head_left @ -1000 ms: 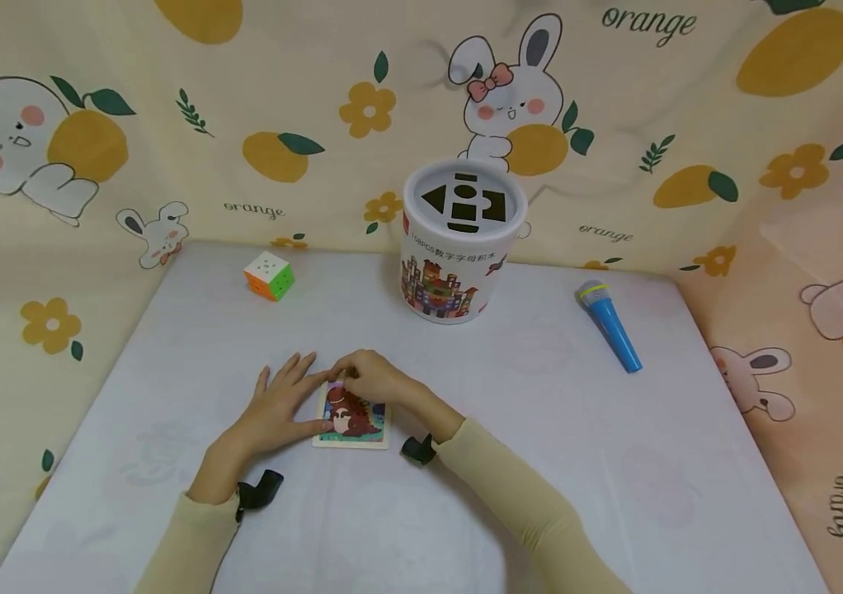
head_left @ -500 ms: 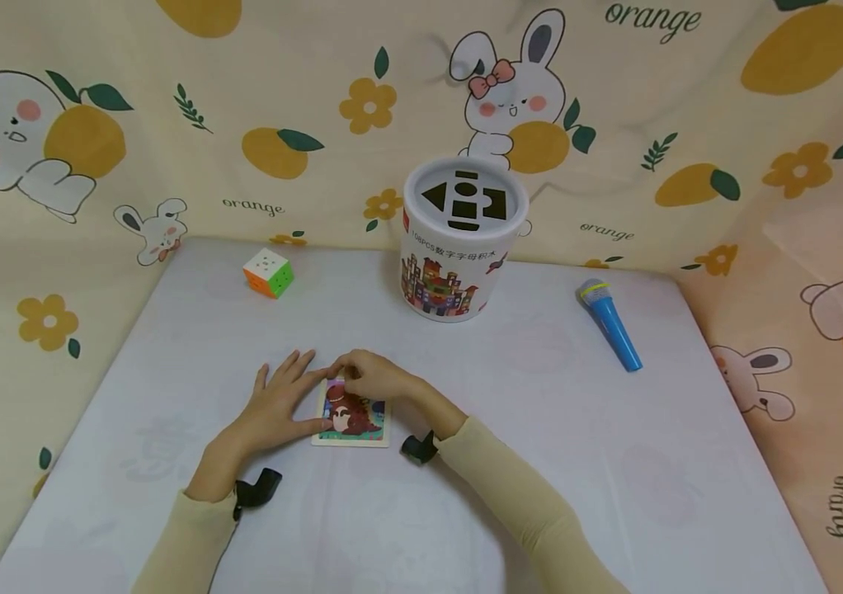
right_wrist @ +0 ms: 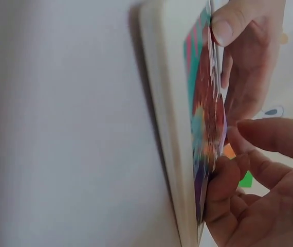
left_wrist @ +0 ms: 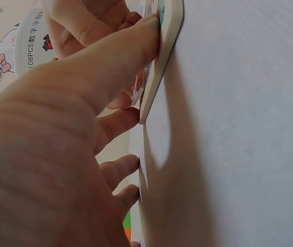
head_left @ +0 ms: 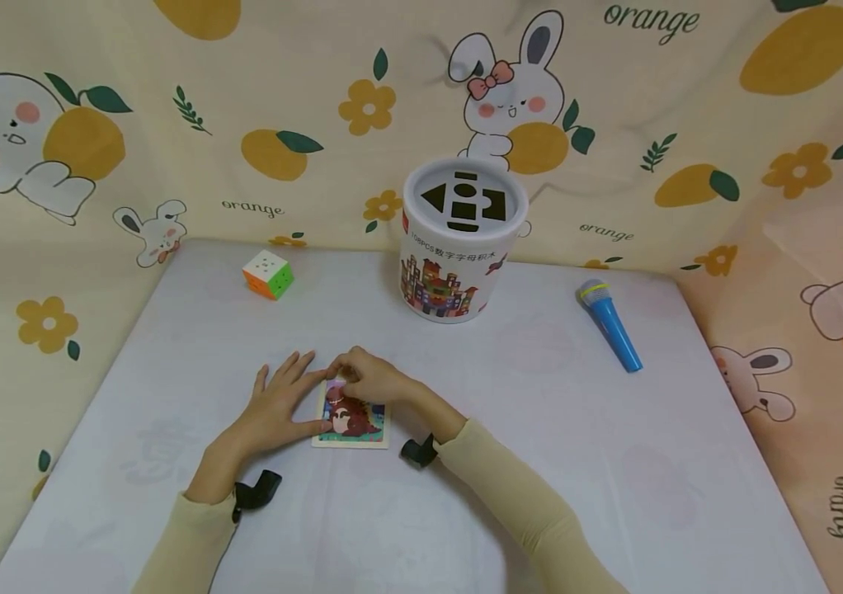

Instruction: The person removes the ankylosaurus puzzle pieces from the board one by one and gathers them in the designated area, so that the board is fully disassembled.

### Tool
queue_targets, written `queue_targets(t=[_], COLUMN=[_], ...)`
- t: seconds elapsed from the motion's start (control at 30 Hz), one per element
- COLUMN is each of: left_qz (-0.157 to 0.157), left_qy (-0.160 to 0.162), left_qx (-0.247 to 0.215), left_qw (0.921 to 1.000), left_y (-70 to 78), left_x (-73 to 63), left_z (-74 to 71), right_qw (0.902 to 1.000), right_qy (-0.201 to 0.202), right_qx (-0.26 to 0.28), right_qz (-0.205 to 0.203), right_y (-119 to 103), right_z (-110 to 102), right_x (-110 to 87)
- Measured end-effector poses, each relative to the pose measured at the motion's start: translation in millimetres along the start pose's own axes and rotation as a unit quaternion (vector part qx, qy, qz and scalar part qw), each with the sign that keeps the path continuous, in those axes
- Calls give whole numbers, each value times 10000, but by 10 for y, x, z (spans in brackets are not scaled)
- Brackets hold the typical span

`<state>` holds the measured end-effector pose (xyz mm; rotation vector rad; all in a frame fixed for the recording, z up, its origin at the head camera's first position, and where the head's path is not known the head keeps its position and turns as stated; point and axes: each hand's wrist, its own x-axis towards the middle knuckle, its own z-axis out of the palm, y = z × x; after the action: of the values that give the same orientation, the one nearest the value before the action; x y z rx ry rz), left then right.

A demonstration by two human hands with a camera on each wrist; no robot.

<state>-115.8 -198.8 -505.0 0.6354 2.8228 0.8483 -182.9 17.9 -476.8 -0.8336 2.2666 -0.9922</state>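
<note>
A small square picture puzzle (head_left: 353, 421) with a red dinosaur on a pale wooden board lies on the table before me. My left hand (head_left: 273, 412) is spread along its left side. Its thumb (left_wrist: 131, 41) presses on the board's face near the edge, and its index fingertip touches the upper left corner. My right hand (head_left: 373, 379) bends over the top left of the puzzle, fingers curled. A thin puzzle piece (right_wrist: 223, 121) stands slightly raised by its fingertips. The right fingers partly cover the picture's top, so the grip is partly hidden.
A white bucket (head_left: 444, 280) with shaped holes in its lid stands at the back middle. A cube puzzle (head_left: 269, 275) sits at back left, a blue toy microphone (head_left: 610, 326) at right. The white table (head_left: 614, 478) ends at a printed cloth (head_left: 317, 82).
The right fingers shift slightly at the puzzle's top left corner. The left hand stays in place, and the puzzle has not moved.
</note>
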Motion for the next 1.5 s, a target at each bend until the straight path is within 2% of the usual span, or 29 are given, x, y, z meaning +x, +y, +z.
queue_targets(t=[0.17, 0.5, 0.57, 0.7, 0.77, 0.87, 1.17, 1.5], left_qz=[29, 304, 300, 237, 224, 216, 221, 132], left_qy=[53, 245, 269, 219, 197, 187, 258, 300], left_qx=[-35, -222, -242, -193, -218, -210, -159, -143], left_qw=[10000, 9990, 9989, 9993, 9993, 9994, 9993, 9994], left_y=[-22, -46, -41, -48, -35, -18, 17, 1], left_x=[6, 13, 15, 31, 41, 55, 21, -18], left_z=[20, 39, 40, 58, 61, 70, 49, 50], right_qw=[9997, 9968, 9956, 9894, 9856, 9834, 9831, 9803], right_qy=[236, 728, 836, 1055, 1131, 1200, 1384, 1609], right_qx=[20, 256, 393, 993, 1256, 1349, 1090, 925], right_qz=[-14, 190, 183, 132, 99, 180, 496, 671], right_y=[-15, -71, -54, 20, 73, 179, 463, 529], right_z=[34, 58, 64, 42, -1, -99, -349, -403], right_x=[19, 22, 25, 7, -42, -163, -586, -781])
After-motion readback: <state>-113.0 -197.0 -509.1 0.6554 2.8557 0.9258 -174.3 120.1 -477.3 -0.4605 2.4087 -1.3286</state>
